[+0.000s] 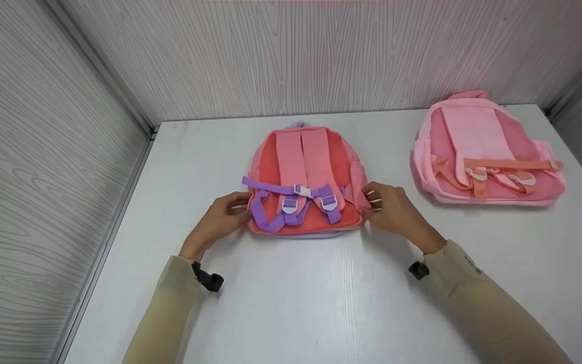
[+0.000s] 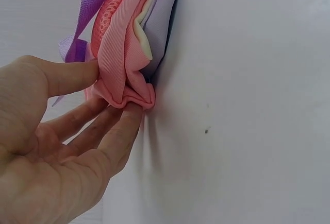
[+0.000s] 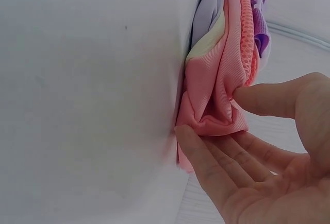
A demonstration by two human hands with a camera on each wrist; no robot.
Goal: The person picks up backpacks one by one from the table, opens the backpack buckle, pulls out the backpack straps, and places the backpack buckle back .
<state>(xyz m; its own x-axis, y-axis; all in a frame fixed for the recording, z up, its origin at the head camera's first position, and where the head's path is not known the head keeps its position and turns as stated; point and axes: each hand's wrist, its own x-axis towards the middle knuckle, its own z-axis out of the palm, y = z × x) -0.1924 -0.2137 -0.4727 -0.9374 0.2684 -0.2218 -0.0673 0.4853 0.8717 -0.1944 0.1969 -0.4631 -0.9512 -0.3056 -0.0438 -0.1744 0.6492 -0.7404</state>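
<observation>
A small coral-pink backpack (image 1: 296,162) lies on the table with its back panel and shoulder straps facing up. Purple webbing straps (image 1: 271,222) with white buckles cross its lower part. My left hand (image 1: 224,215) pinches its lower left side; in the left wrist view the thumb (image 2: 72,74) presses the pink side fabric and the fingers are at the side pocket's edge. On the opposite side my right hand (image 1: 392,210) pinches the lower right side, thumb (image 3: 268,98) on the fabric and fingertips against the pocket (image 3: 206,121). Lavender and pale yellow panels show underneath.
A second, light-pink backpack (image 1: 478,151) with orange straps lies at the back right, also straps up. The white table (image 1: 291,298) meets grey wood-grain walls (image 1: 271,55) at the back and sides.
</observation>
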